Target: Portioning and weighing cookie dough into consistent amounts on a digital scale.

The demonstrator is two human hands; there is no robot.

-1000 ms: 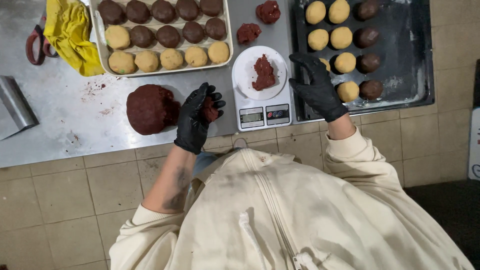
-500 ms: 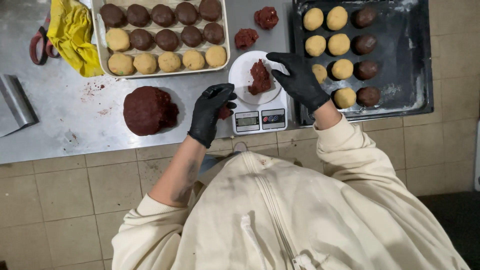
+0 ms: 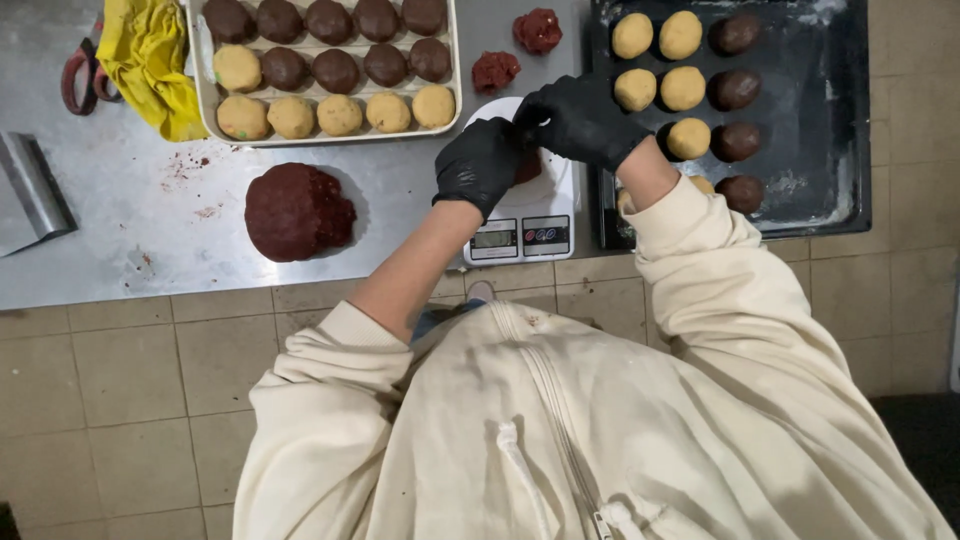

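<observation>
Dark-red dough point(image 3: 530, 166) sits mostly hidden under both black-gloved hands.

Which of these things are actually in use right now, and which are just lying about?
In use: left hand and right hand, both gloved, over the scale; red dough piece between them.

Lying about: big dough mound, yellow cloth, scissors, scraper, white tray, dark tray.
</observation>
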